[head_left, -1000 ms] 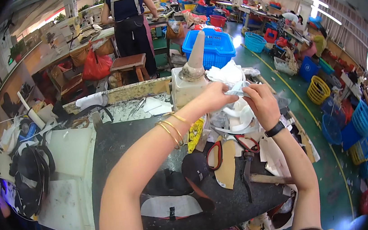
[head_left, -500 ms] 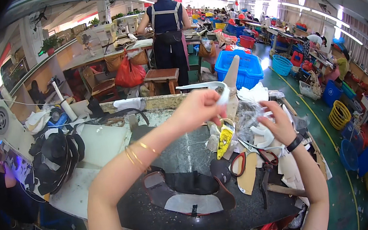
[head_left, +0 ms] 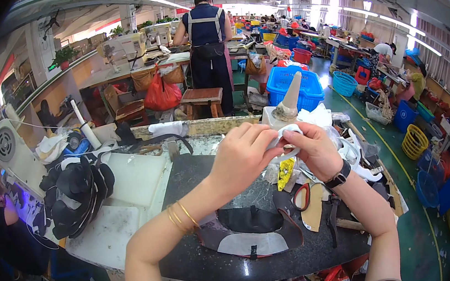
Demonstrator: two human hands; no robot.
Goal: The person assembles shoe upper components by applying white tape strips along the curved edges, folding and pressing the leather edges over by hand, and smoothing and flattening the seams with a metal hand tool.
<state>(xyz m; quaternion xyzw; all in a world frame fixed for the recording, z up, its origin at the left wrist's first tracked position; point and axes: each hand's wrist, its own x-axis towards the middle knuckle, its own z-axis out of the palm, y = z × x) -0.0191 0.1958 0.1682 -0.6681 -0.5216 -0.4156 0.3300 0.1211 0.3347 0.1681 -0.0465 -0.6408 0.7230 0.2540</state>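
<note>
My left hand (head_left: 243, 152) and my right hand (head_left: 318, 151) meet above the far side of the dark work board. Both are closed, fingertips pinching a curved white strip (head_left: 286, 131) between them. Just behind them rises a beige cone (head_left: 290, 99). Below lies a black and grey shoe upper (head_left: 248, 242) with a light grey patch, spread in a curve on the board (head_left: 211, 265). Red-handled scissors (head_left: 301, 197) rest to its right, their blades partly covered by my right hand and wrist. A yellow crumpled piece (head_left: 285, 173) shows under my hands.
A heap of black pieces (head_left: 74, 193) and a white slab (head_left: 134, 176) are at the left, by a beige machine (head_left: 10, 144). White scraps (head_left: 351, 151) crowd the right side. A blue basket (head_left: 297, 85) stands beyond the table. Another person (head_left: 206, 37) works farther off, back turned.
My right hand has moved left and up to meet my left hand, and now grips the white strip too. The strip, earlier trailing from my left hand, is bunched between both hands.
</note>
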